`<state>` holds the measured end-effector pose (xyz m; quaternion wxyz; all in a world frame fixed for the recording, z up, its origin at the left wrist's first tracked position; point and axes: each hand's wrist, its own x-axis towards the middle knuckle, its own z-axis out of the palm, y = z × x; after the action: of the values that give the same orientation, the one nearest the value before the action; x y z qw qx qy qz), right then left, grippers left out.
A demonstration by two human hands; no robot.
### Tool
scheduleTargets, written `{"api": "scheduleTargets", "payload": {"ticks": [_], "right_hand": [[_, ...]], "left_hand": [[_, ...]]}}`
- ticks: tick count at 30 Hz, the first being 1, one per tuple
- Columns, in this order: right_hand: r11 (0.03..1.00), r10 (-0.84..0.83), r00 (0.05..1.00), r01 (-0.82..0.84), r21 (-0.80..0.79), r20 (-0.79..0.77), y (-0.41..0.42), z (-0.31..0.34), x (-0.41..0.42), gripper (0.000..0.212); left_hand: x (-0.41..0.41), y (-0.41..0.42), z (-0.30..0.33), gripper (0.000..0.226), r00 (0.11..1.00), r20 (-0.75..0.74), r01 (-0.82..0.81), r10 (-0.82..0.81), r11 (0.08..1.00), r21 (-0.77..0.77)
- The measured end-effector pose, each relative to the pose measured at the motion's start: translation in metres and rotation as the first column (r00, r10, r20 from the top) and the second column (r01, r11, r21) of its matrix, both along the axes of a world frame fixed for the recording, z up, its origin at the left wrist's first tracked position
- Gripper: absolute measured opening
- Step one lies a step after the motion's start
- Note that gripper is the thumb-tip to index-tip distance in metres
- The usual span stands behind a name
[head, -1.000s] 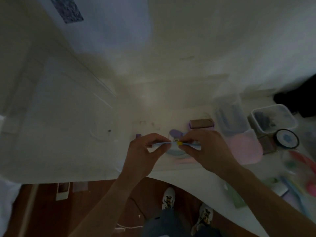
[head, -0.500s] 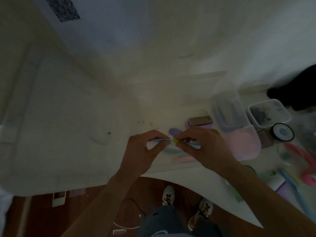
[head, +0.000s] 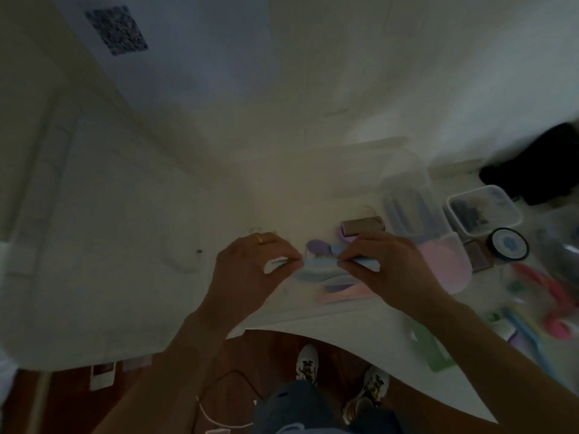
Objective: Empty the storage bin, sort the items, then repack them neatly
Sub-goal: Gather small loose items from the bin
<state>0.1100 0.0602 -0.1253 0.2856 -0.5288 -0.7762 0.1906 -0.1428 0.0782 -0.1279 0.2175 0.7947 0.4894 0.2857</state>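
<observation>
Light-blue paper strip [head: 319, 262] is stretched between the two hands above the near middle of the white table [head: 125, 245]. To its right stand a clear tall container [head: 410, 211], a square clear tub [head: 482, 211] and a round dark-rimmed lid [head: 509, 244], with a pink lid [head: 445, 261] just beside the right hand. A brown block [head: 362, 225] and lilac pieces [head: 318, 247] lie just beyond the strip, partly hidden by it. The left hand [head: 250, 270] pinches one whitish end, the right hand [head: 388, 267] pinches the other, fingers curled. The strip looks thin, pale and blurred.
</observation>
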Motion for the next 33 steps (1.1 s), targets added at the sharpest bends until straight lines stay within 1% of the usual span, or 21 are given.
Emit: {"api": "scheduleTargets", "payload": {"ticks": [2, 4, 8, 10, 11, 13, 15, 18, 20, 22, 24, 26, 28, 29, 31, 33], "right_hand": [[1.000, -0.001, 1.000, 0.001, 0.019, -0.012, -0.001, -0.003, 0.005, 0.008], [0.998, 0.029, 0.999, -0.030, 0.047, 0.014, -0.003, -0.003, 0.002, 0.007], [0.991, 0.092, 0.992, -0.100, 0.089, 0.090, -0.004, 0.008, -0.005, 0.016], [0.981, 0.124, 0.980, -0.144, 0.129, 0.155, -0.003, 0.014, -0.005, 0.010], [0.973, 0.126, 0.972, -0.160, 0.166, 0.199, -0.003, 0.016, -0.004, 0.006], [0.962, 0.122, 0.961, -0.176, 0.207, 0.248, -0.003, 0.016, -0.001, 0.003], [0.963, 0.133, 0.956, -0.187, 0.194, 0.262, -0.005, 0.013, 0.002, 0.005], [0.962, 0.124, 0.956, -0.181, 0.205, 0.266, -0.007, 0.009, 0.005, 0.007], [0.953, 0.096, 0.966, -0.159, 0.257, 0.240, -0.008, 0.009, 0.006, 0.019], [0.944, 0.093, 0.967, -0.162, 0.286, 0.238, -0.010, 0.009, 0.006, 0.025], [0.935, 0.111, 0.961, -0.187, 0.300, 0.252, -0.013, 0.008, 0.007, 0.025], [0.931, 0.114, 0.957, -0.197, 0.308, 0.267, -0.015, 0.006, 0.010, 0.022], [0.933, 0.132, 0.938, -0.227, 0.281, 0.319, -0.018, 0.002, 0.013, 0.012], [0.934, 0.150, 0.920, -0.252, 0.253, 0.362, -0.019, -0.001, 0.014, 0.012], [0.934, 0.207, 0.878, -0.309, 0.180, 0.431, -0.021, -0.006, 0.017, 0.027], [0.934, 0.235, 0.861, -0.329, 0.141, 0.451, -0.020, -0.008, 0.019, 0.030]], "left_hand": [[-0.013, 0.004, 0.000, 0.016, 0.998, -0.063, -0.014, 0.012, 0.999, -0.032], [-0.017, 0.005, 0.001, 0.016, 0.991, -0.135, -0.021, 0.016, 0.999, -0.034], [-0.001, 0.005, 0.009, 0.030, 0.984, -0.170, 0.034, -0.046, 0.997, -0.073], [0.008, 0.006, 0.013, 0.030, 0.990, -0.129, 0.049, -0.059, 0.995, -0.082], [0.010, 0.007, 0.014, 0.028, 0.996, -0.069, 0.045, -0.054, 0.990, -0.134], [0.012, 0.009, 0.013, 0.016, 0.997, 0.064, 0.050, -0.036, 0.971, -0.233], [0.012, 0.009, 0.012, 0.007, 0.993, 0.114, 0.055, -0.026, 0.964, -0.259], [0.011, 0.009, 0.010, 0.007, 0.994, 0.110, 0.052, -0.024, 0.966, -0.254], [0.009, 0.008, 0.010, 0.009, 0.995, 0.100, 0.051, -0.023, 0.956, -0.288], [0.008, 0.006, 0.011, 0.010, 0.993, 0.095, 0.088, -0.063, 0.952, -0.293], [0.006, 0.004, 0.012, 0.012, 0.987, 0.117, 0.139, -0.110, 0.952, -0.273], [0.003, 0.001, 0.012, 0.012, 0.979, 0.164, 0.166, -0.121, 0.940, -0.299], [0.001, -0.001, 0.010, 0.014, 0.972, 0.185, 0.199, -0.145, 0.927, -0.317], [0.001, -0.002, 0.009, 0.015, 0.969, 0.180, 0.217, -0.167, 0.927, -0.307], [0.001, 0.000, 0.008, 0.015, 0.966, 0.166, 0.240, -0.199, 0.926, -0.290], [0.001, 0.004, 0.008, 0.014, 0.963, 0.138, 0.261, -0.230, 0.926, -0.275]]}}
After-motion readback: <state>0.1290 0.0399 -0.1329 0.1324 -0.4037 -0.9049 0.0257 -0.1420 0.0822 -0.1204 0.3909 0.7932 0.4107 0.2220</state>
